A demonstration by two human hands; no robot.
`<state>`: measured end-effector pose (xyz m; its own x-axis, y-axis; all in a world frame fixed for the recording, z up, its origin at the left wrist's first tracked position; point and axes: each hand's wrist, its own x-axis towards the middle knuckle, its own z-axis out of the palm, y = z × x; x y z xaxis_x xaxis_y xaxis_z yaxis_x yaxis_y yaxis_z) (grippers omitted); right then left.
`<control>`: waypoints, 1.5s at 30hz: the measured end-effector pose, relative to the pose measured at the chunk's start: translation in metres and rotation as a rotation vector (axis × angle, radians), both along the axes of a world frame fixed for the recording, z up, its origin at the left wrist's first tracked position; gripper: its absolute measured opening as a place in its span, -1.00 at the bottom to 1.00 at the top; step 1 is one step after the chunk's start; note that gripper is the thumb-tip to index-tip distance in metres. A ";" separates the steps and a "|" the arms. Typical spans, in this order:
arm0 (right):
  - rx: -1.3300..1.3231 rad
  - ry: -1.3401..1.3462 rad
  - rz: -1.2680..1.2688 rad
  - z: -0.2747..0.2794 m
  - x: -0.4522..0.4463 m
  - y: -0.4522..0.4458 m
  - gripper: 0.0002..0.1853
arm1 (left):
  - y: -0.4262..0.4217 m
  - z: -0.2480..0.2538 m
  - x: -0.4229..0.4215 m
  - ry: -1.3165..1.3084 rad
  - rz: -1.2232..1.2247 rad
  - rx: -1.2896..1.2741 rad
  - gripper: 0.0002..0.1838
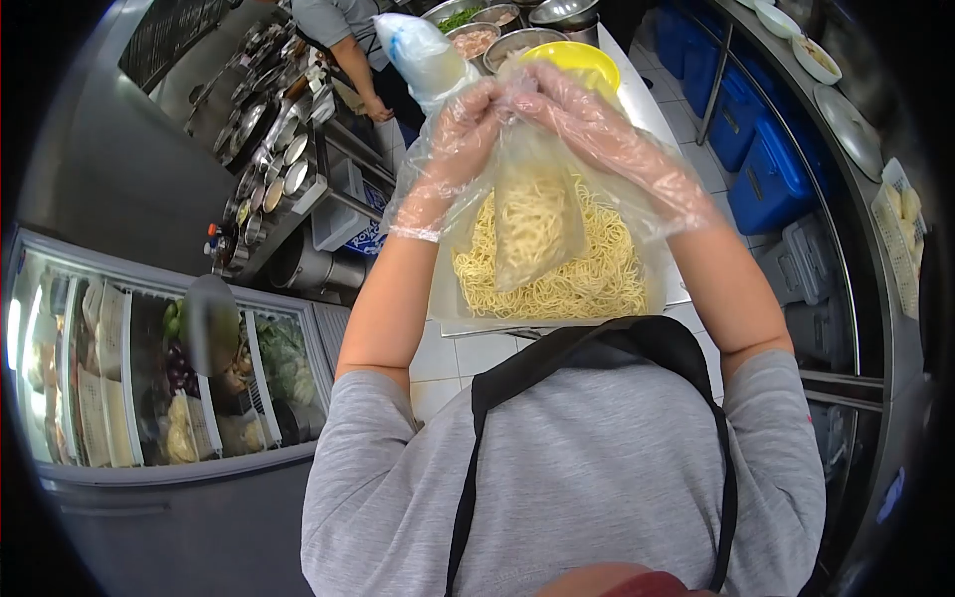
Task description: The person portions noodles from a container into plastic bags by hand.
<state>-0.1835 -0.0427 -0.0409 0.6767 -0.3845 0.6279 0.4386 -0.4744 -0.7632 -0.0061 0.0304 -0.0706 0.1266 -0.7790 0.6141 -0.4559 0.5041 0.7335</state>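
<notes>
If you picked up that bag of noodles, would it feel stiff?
The bag of noodles is probably floppy: it looks thin and wrinkled. It may feel bottom-heavy, since the noodles inside sit low, well below its gathered top.

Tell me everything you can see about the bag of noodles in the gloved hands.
The bag looks like thin, clear, wrinkled plastic. Pale, thin noodles show through its lower part, which narrows toward a bottom corner; the upper part is gathered. The left hand and right hand hold it near the top; whether it is knotted there is hidden. It appears upright, in front of the loose noodles in this view; whether it touches them is unclear.
</notes>
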 end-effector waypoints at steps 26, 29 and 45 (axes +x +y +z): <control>-0.589 0.595 0.074 -0.062 0.045 0.025 -0.80 | 0.099 -0.080 -0.004 -0.093 0.289 0.414 0.04; -0.414 0.494 0.101 -0.059 0.045 0.022 -0.87 | 0.087 -0.108 -0.005 0.104 0.178 0.541 0.14; -0.361 0.613 0.201 -0.009 0.028 0.005 -0.82 | 0.091 -0.117 -0.012 0.303 0.170 0.586 -0.09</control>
<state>-0.1552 -0.0375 -0.0495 0.9823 -0.0571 0.1784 0.0884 -0.6980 -0.7106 -0.0178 0.1218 -0.1878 0.3764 -0.9263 0.0152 -0.2252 -0.0756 0.9714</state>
